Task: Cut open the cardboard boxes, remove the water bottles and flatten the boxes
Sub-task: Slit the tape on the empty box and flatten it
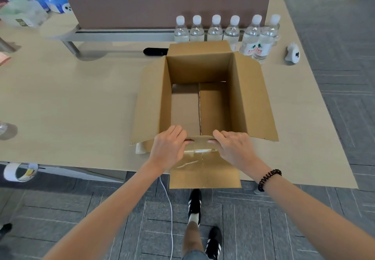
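Your pale wooden table (71,97), open cardboard box (253,97) at its near edge before you, row of water bottles (214,30) beyond it, small white gadget (293,53) far right

— Where is the cardboard box (199,68) sitting?
— It is standing upright and empty on the table (81,101), its four flaps (255,101) splaying outward, the near one hanging over the table's edge.
— And the water bottles (214,30)?
— Six clear, white-capped ones are standing in a row just behind the box.
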A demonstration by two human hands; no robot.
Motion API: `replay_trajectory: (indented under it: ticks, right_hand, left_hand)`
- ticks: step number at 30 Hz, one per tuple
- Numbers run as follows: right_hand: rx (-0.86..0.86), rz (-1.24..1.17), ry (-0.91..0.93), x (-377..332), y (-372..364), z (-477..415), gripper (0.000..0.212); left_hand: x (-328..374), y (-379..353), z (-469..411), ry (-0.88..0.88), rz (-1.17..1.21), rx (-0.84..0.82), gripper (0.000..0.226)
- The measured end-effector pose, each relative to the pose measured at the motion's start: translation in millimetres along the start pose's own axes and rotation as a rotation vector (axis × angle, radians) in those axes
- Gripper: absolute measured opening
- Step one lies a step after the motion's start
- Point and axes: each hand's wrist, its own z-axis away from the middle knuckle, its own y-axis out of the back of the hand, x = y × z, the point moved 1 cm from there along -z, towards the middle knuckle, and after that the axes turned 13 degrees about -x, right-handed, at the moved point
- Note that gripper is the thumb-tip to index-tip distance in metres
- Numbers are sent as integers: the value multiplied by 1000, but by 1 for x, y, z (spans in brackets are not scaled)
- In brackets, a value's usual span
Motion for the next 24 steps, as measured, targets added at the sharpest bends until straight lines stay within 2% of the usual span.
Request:
replay_trajectory:
  ticks: [5, 9, 15, 17, 20, 24]
  right_hand:
    - [-48, -38, 44, 2, 11, 1, 26]
    - [-174, -55, 16, 5, 19, -2, 36]
    - [-373, -289, -60, 10, 35, -9, 42]
    - [-345, -384, -104, 11, 40, -13, 43]
    - [-181, -416, -215, 20, 49, -21, 33]
    - [15, -433, -454, 38, 59, -35, 17]
  left_hand:
    - [-5, 6, 1, -41, -22, -71, 36]
    - [-10, 11, -1, -104, 28, -144, 47]
    - [-19, 21, -5, -193, 103, -197, 55]
    - [-20, 24, -9, -200, 148, -190, 52]
    - [-22, 27, -14, -182, 169, -177, 46]
    - [-31, 34, -25, -17, 298, -139, 35]
